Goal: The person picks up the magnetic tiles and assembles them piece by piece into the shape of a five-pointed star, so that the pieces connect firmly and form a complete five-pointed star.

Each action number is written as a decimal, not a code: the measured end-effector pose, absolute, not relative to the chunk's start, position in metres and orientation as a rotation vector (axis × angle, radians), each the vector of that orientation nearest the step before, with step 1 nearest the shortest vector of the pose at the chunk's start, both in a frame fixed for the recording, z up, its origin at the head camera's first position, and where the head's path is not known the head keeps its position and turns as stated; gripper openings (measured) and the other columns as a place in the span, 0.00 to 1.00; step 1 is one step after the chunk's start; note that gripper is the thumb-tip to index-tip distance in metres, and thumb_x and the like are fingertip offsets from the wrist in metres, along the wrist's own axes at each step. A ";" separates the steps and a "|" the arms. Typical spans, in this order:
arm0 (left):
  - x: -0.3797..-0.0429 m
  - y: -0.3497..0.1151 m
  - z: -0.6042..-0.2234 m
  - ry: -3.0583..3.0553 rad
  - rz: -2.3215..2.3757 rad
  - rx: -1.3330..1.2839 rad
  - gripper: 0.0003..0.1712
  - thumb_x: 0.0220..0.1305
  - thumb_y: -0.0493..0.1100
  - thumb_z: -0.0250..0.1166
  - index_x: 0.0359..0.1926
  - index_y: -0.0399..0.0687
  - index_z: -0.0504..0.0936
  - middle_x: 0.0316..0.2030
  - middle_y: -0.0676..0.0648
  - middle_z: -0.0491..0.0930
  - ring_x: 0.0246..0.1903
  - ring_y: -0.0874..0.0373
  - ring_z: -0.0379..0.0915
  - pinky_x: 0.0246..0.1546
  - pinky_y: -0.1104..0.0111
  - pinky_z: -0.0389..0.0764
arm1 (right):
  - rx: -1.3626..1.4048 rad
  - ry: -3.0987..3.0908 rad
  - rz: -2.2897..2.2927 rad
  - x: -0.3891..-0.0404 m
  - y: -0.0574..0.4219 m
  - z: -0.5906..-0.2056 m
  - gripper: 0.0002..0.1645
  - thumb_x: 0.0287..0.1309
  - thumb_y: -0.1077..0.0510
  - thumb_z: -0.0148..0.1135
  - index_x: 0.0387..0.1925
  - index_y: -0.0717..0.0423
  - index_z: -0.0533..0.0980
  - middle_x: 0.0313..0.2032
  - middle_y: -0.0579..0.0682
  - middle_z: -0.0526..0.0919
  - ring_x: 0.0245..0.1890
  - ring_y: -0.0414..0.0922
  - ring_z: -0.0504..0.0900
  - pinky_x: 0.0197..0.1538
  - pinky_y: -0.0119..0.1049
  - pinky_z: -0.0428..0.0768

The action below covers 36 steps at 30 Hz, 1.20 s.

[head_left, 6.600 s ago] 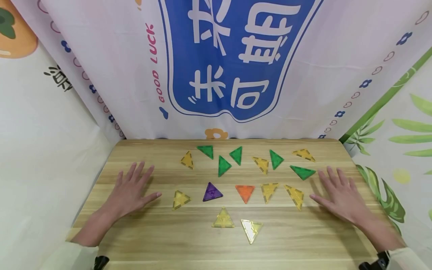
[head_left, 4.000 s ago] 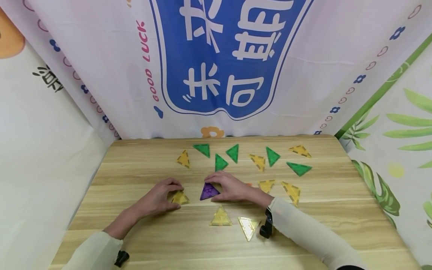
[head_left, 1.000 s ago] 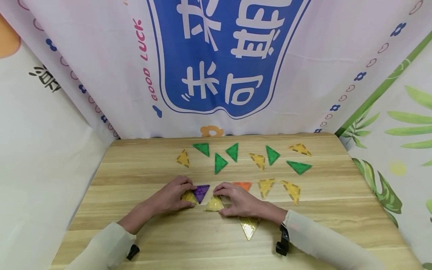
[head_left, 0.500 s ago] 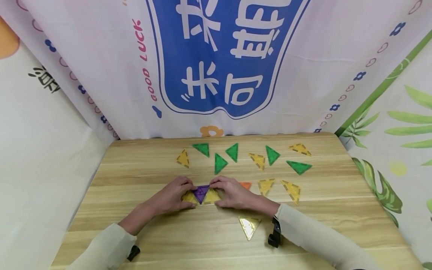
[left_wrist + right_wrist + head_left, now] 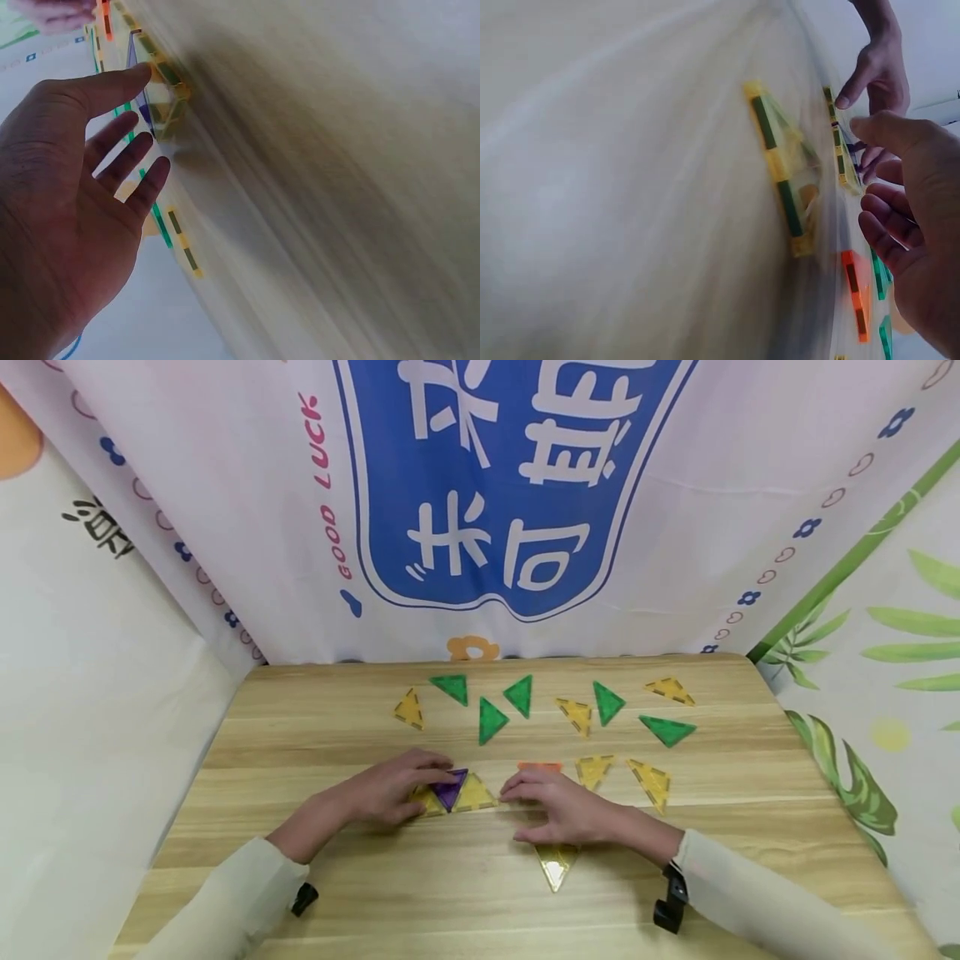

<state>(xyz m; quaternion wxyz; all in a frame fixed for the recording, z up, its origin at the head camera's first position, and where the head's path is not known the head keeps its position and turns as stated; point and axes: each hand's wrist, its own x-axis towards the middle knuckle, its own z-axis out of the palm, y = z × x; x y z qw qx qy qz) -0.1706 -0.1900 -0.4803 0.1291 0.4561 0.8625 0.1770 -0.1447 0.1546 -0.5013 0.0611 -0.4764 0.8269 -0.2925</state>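
Note:
Three translucent triangular magnetic tiles lie flat in a row: a yellow tile [image 5: 429, 804], a purple tile [image 5: 450, 792] and another yellow tile [image 5: 475, 794]. My left hand [image 5: 390, 789] rests at the row's left end, fingers over the purple tile and partly hiding the first yellow one. In the left wrist view its fingers are loosely extended. My right hand [image 5: 573, 810] hovers right of the row, fingers apart and holding nothing. Beneath it lies a yellow tile [image 5: 556, 865], partly covered, and behind it an orange tile [image 5: 540, 767], mostly hidden.
Green triangle tiles [image 5: 492, 721] and amber ones [image 5: 576, 715] are scattered along the back of the wooden table [image 5: 315, 727]. Two more yellowish tiles [image 5: 651, 783] lie right of the orange one. A printed cloth [image 5: 300, 568] hangs behind the table.
The right hand set the second yellow tile against the purple one, then let go and drew back to the right. The left hand's fingers have shifted from the first yellow tile onto the purple one.

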 end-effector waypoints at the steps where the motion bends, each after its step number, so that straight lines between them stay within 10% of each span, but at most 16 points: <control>1: -0.172 -0.189 -0.480 2.489 0.521 1.323 0.33 0.69 0.36 0.70 0.74 0.48 0.76 0.73 0.40 0.70 0.73 0.42 0.65 0.72 0.45 0.70 | -1.446 2.497 -0.874 -0.142 0.158 -0.501 0.29 0.61 0.49 0.78 0.60 0.58 0.82 0.60 0.50 0.82 0.62 0.46 0.80 0.65 0.42 0.81; 36: -0.170 -0.184 -0.479 2.471 0.398 1.299 0.31 0.71 0.32 0.65 0.73 0.46 0.77 0.73 0.38 0.68 0.73 0.41 0.63 0.72 0.46 0.71 | -1.550 2.315 -0.799 -0.122 0.195 -0.506 0.28 0.60 0.51 0.79 0.60 0.53 0.84 0.62 0.45 0.81 0.64 0.40 0.78 0.66 0.39 0.80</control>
